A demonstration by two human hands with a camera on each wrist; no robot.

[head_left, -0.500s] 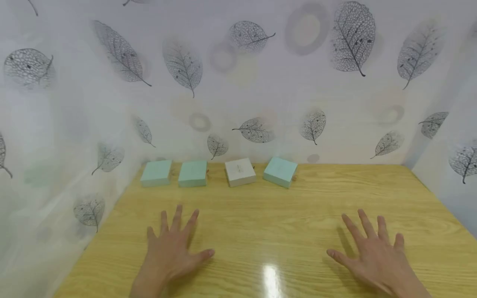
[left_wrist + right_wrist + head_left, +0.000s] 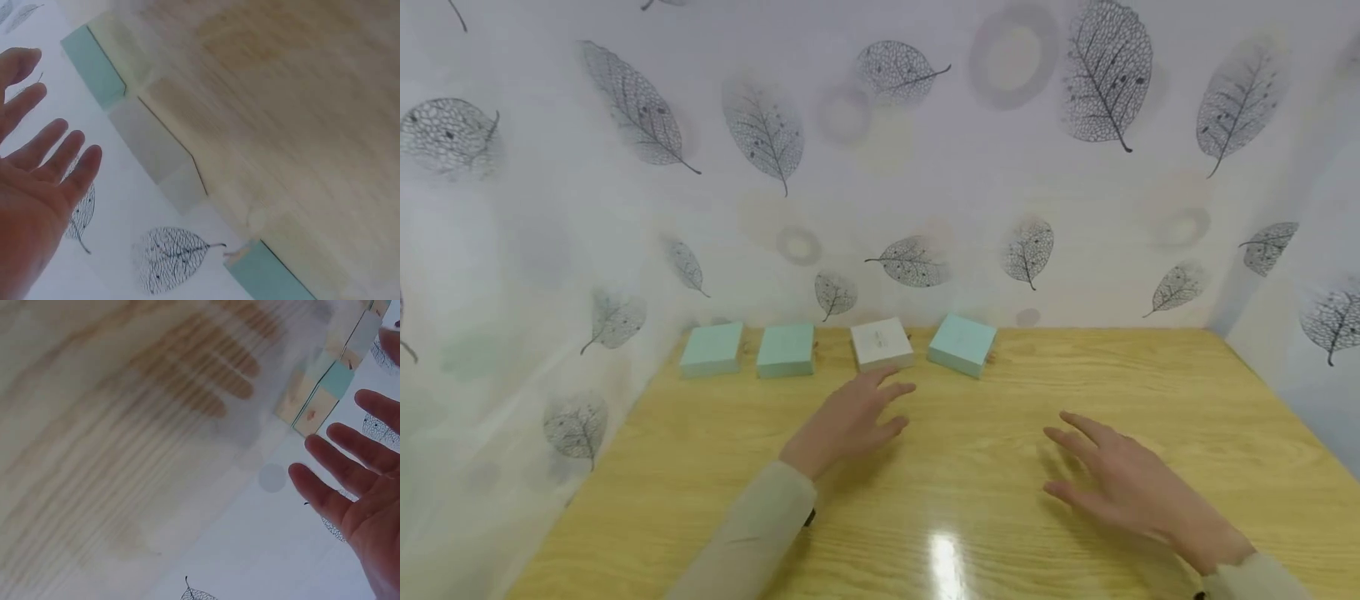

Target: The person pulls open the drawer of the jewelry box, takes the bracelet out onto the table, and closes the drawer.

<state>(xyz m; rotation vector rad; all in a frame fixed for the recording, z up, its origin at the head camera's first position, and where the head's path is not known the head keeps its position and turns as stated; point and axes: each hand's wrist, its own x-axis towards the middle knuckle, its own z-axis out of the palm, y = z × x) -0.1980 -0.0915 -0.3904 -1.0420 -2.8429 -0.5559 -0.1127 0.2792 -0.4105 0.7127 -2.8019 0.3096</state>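
Observation:
My left hand [image 2: 853,417] reaches over the table just in front of a white box [image 2: 880,342], its fingers spread loosely and holding nothing. In the head view its fingertips overlap the front edge of that box. My right hand [image 2: 1123,479] hovers above the right part of the table, fingers relaxed, nothing in it. To the right of the white box lies a turned mint-green box [image 2: 962,343]. Two more mint-green boxes, one in the middle left [image 2: 786,348] and one at the far left [image 2: 712,348], lie in the same row.
The wood-grain table [image 2: 1000,517] meets a wall [image 2: 925,192] covered in leaf-print paper right behind the boxes. Similar walls stand at the left and right sides. Small tabs stick out from the boxes' right sides.
My left hand has moved forward and right toward the white box, and its spread fingers have come closer together. The right hand has turned inward, its fingers now pointing left.

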